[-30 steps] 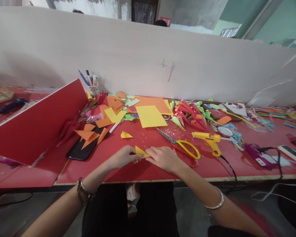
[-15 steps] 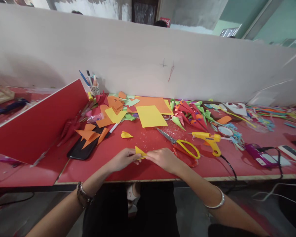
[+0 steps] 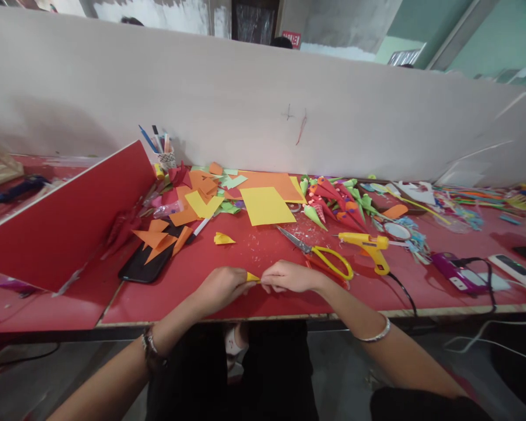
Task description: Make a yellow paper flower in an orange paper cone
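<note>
My left hand is closed around a small piece of yellow paper, just above the table's front edge. Only a narrow, pointed, cone-like end of the paper shows; the rest is hidden in the fingers. The fingertips of my right hand pinch at that point from the other side. Beyond the hands lies a small rolled yellow paper piece, with a flat yellow sheet farther back. To the right of my right hand are yellow-handled scissors, and past them a yellow glue gun.
A black phone lies at left under orange paper scraps. A red board leans there, near a pen cup. Red and green paper cones are heaped behind the scissors. A purple power box stands at right.
The yellow paper went from a broad, upright triangular flap to a narrow, rolled point. My left hand has closed further over it, and my right hand has shifted slightly.
</note>
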`<state>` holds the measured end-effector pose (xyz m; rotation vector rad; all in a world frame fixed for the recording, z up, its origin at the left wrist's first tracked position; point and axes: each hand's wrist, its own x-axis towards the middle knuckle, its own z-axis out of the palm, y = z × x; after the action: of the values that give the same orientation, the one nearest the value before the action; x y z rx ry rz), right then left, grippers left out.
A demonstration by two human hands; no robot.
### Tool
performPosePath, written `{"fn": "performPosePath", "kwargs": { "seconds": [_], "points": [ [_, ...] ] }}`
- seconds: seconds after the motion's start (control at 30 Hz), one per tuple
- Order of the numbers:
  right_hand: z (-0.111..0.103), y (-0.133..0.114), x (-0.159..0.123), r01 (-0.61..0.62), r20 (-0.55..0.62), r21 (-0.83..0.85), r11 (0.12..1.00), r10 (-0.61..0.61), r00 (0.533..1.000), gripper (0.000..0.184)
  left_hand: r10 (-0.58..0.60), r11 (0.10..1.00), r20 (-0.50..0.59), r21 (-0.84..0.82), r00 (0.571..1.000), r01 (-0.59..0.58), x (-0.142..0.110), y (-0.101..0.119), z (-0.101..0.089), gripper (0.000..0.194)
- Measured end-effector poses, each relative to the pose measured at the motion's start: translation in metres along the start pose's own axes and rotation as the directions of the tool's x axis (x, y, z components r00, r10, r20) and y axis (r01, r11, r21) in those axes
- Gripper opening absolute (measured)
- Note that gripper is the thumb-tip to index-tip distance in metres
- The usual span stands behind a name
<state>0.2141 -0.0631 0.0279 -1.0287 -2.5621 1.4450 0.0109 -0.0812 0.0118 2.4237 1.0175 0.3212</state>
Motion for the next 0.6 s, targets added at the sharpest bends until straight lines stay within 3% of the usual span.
{"fn": "performPosePath", "kwargs": {
  "seconds": [0.1, 0.2, 0.3, 0.37, 0.43, 0.5, 0.6],
  "points": [
    [0.007, -0.006, 0.002, -0.01, -0.175, -0.308, 0.951, -0.046, 0.983, 0.035, -0.182, 0.938, -0.001, -0.299, 0.983, 0.174, 0.0, -0.005, 0.003, 0.043],
    [0.018, -0.008, 0.003, -0.115, -0.334, -0.682, 0.723, -0.167, 0.928, 0.028, -0.308, 0.791, 0.06, -0.538, 0.949, 0.291, 0.001, -0.008, 0.003, 0.048],
    [0.025, -0.005, 0.003, -0.114, -0.311, -0.87, 0.48, -0.353, 0.883, 0.029, -0.334, 0.668, 0.128, -0.667, 0.934, 0.33, 0.002, -0.006, 0.0, 0.047],
    [0.027, -0.003, 0.003, -0.119, -0.305, -0.901, 0.416, -0.417, 0.856, 0.029, -0.319, 0.627, 0.154, -0.705, 0.935, 0.33, 0.001, -0.004, -0.001, 0.046],
    [0.026, -0.003, 0.003, -0.123, -0.312, -0.894, 0.43, -0.403, 0.86, 0.028, -0.287, 0.661, 0.122, -0.692, 0.95, 0.288, 0.0, -0.002, -0.002, 0.047],
    [0.024, -0.005, 0.003, -0.121, -0.314, -0.859, 0.498, -0.324, 0.892, 0.026, -0.238, 0.784, 0.031, -0.585, 0.971, 0.211, -0.002, -0.002, 0.0, 0.048],
    [0.02, -0.012, 0.002, -0.132, -0.312, -0.752, 0.645, -0.173, 0.934, 0.024, -0.072, 0.976, -0.152, -0.215, 0.986, 0.038, -0.005, -0.008, 0.004, 0.044]
  ]
}}
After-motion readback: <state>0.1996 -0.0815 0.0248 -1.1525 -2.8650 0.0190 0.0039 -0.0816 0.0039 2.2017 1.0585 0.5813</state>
